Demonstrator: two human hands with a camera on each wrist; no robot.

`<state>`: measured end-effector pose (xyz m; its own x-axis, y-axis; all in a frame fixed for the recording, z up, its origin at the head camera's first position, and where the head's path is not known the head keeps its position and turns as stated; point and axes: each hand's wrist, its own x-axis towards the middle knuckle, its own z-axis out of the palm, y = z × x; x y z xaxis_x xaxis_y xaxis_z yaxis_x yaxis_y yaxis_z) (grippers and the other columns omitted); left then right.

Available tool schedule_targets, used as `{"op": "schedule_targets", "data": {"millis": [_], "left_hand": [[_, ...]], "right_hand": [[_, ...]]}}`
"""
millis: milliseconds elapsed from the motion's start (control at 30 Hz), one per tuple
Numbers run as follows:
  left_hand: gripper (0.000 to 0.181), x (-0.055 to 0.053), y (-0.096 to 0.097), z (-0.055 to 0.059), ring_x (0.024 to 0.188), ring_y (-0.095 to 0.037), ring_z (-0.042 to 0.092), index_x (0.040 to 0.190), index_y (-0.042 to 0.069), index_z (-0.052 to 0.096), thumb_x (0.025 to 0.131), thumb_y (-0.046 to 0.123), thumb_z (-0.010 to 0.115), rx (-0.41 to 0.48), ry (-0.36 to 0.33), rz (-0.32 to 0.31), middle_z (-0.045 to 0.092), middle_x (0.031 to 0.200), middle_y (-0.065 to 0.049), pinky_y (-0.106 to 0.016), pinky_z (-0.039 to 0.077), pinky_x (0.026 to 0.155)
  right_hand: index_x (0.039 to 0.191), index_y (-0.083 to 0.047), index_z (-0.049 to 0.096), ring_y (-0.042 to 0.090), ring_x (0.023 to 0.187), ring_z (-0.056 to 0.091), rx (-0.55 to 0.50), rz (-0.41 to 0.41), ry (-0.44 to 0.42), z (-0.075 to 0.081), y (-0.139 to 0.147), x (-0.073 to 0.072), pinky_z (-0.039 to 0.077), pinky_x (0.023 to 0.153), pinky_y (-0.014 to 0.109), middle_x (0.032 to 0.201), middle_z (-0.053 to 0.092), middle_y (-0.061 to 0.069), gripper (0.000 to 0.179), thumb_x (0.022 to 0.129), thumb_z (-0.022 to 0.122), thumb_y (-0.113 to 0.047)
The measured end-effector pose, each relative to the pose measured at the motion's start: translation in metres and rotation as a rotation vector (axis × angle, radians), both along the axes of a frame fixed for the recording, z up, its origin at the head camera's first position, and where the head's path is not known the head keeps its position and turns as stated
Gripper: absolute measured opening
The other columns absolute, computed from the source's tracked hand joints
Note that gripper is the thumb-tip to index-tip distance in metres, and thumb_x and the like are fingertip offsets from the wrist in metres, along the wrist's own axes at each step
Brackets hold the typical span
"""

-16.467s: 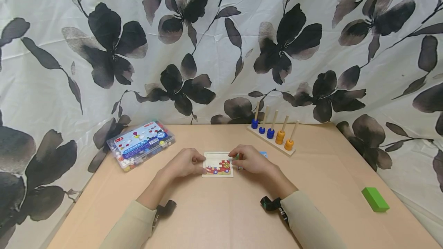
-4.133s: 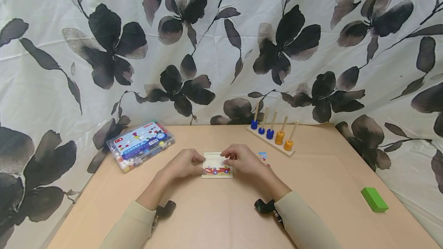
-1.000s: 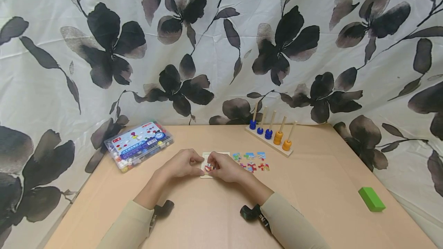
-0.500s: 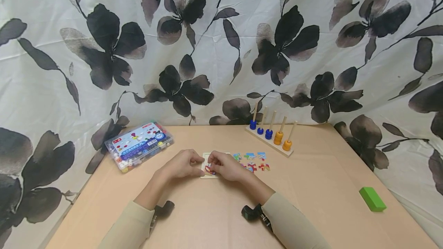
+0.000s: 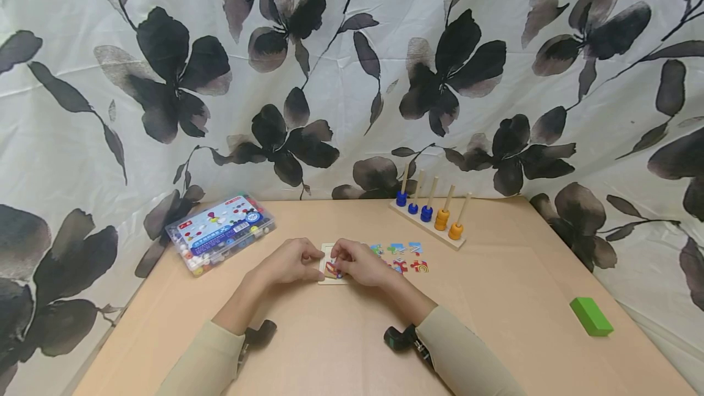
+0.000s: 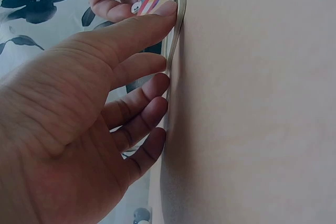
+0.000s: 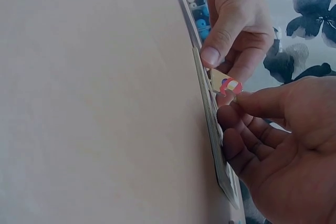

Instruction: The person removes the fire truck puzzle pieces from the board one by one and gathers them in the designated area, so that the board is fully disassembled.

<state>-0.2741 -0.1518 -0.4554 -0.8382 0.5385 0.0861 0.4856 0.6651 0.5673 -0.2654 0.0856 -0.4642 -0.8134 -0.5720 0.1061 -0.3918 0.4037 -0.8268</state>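
Observation:
A small jigsaw board (image 5: 333,282) with a pale frame lies on the table before me. My left hand (image 5: 291,261) holds it at its left side, thumb near the front corner and index finger farther back. My right hand (image 5: 360,263) is over the board and pinches a red and yellow puzzle piece (image 7: 228,84) between thumb and fingers. In the right wrist view this piece stands tilted up from the board. The right hand hides much of the board in the head view. Several loose puzzle pieces (image 5: 400,266) lie right of the board, partly behind that hand.
A clear plastic box of beads (image 5: 220,231) with a printed lid stands at the back left. A wooden peg stand (image 5: 431,225) with blue and orange rings is at the back right. Far right lies a green block (image 5: 591,316). A floral cloth (image 5: 352,78) hangs behind the table.
Earlier the board held much of its car picture; several pieces now lie in rows at its right. The right hand has moved left over the board. In the last second little moves.

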Motion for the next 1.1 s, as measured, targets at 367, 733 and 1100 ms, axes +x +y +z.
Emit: {"op": "schedule_targets", "data": {"millis": [367, 733, 1100], "left_hand": [[0.052, -0.001, -0.001, -0.001, 0.098, -0.014, 0.065, 0.12, 0.003, 0.077, 0.078, 0.03, 0.092, 0.002, 0.01, -0.009, 0.074, 0.107, -0.003, -0.036, 0.054, 0.089], [0.053, 0.0, 0.0, 0.0, 0.097, -0.013, 0.063, 0.121, 0.004, 0.077, 0.078, 0.031, 0.092, 0.001, -0.004, 0.003, 0.074, 0.108, -0.002, -0.033, 0.053, 0.089], [0.053, 0.0, 0.0, -0.002, 0.094, -0.011, 0.061, 0.121, 0.004, 0.077, 0.077, 0.03, 0.093, 0.003, -0.005, 0.015, 0.074, 0.107, -0.001, -0.031, 0.052, 0.085]], "right_hand": [[0.105, -0.005, 0.065, 0.01, 0.072, 0.058, -0.03, -0.007, -0.009, 0.006, 0.003, 0.001, 0.047, 0.066, 0.022, 0.086, 0.065, 0.004, 0.006, 0.1, 0.064, -0.002], [0.109, -0.005, 0.066, 0.014, 0.075, 0.059, -0.013, -0.011, 0.036, 0.016, 0.021, 0.006, 0.048, 0.068, 0.026, 0.087, 0.066, 0.005, 0.008, 0.101, 0.062, -0.003], [0.112, -0.005, 0.068, 0.017, 0.078, 0.054, -0.005, -0.069, 0.038, 0.034, 0.044, 0.011, 0.046, 0.067, 0.025, 0.088, 0.062, 0.003, 0.012, 0.102, 0.063, -0.004]]}}
